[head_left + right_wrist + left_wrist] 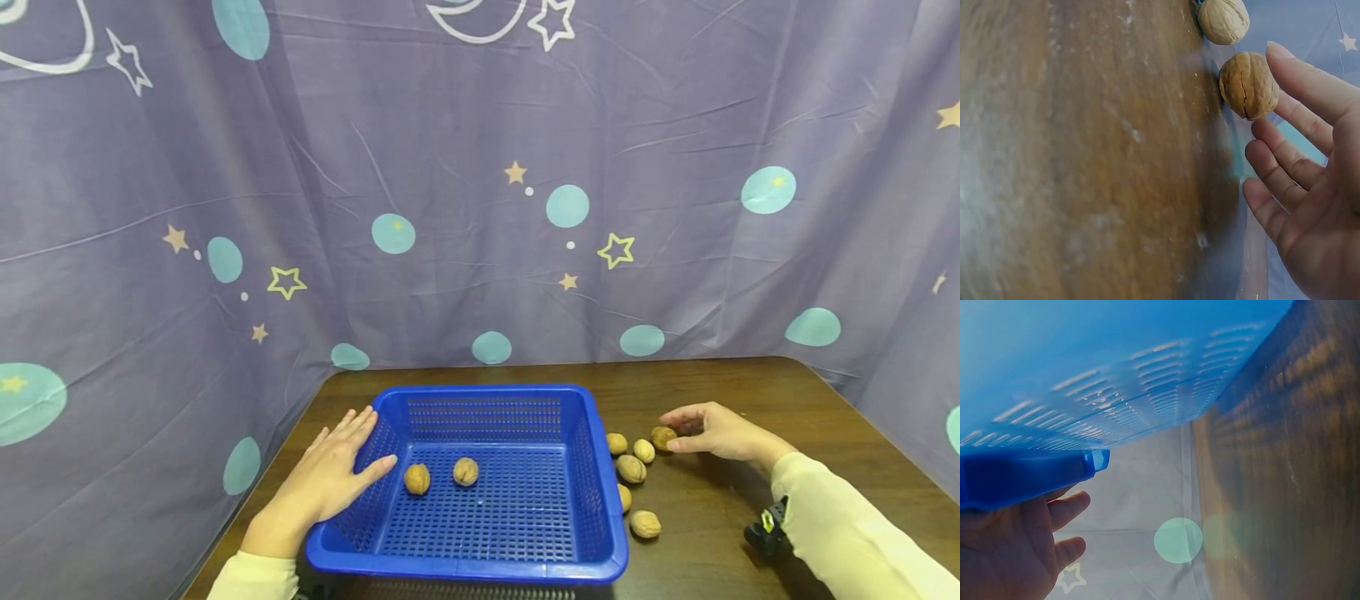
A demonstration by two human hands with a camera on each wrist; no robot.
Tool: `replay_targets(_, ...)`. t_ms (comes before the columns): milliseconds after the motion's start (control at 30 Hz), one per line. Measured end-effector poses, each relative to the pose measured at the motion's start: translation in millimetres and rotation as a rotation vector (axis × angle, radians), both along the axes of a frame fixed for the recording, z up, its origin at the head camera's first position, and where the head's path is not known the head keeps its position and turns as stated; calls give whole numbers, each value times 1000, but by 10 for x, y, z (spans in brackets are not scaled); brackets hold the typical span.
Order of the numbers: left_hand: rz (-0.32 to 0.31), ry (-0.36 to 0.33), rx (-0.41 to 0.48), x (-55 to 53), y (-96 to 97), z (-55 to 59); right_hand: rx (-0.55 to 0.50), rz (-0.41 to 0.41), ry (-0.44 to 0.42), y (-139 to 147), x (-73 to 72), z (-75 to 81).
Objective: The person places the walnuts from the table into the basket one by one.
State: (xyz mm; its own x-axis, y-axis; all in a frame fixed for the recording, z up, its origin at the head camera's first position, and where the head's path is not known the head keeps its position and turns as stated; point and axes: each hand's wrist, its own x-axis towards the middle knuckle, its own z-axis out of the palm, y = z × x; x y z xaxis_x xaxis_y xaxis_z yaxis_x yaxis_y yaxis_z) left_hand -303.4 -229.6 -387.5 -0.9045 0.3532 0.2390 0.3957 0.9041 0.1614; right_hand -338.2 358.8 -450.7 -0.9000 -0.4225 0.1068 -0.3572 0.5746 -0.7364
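A blue plastic basket (480, 569) with perforated walls stands on the table, with two walnuts (466, 472) inside it. My left hand (324, 477) rests on its left rim, fingers spread and straight, thumb over the inner side; the left wrist view shows the fingers (1069, 509) beneath the rim. Right of the basket, my right hand (716, 433) is at a darker brown walnut (663, 438). Its thumb and fingertips lie right at the shell of this cracked walnut (1249, 85), loosely around one side and not closed on it.
Several more walnuts, among them a pale one (645, 524), lie on the table between the basket's right wall and my right hand. The brown wooden table (720, 533) ends at the back against a purple patterned curtain (480, 250).
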Motion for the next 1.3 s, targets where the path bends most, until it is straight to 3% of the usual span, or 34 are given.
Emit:
replay_targets(467, 2, 4, -3, 8, 3, -15, 25, -1, -14, -26, -19, -108)
replay_targets(833, 4, 4, -4, 13, 5, -10, 25, -23, 19, -31, -8, -105)
replay_targets(1033, 0, 6, -6, -2, 12, 10, 37, -53, 33, -14, 1, 59)
replay_targets(1300, 9, 0, -11, -8, -12, -8, 22, -37, 108, -149, -44, 478)
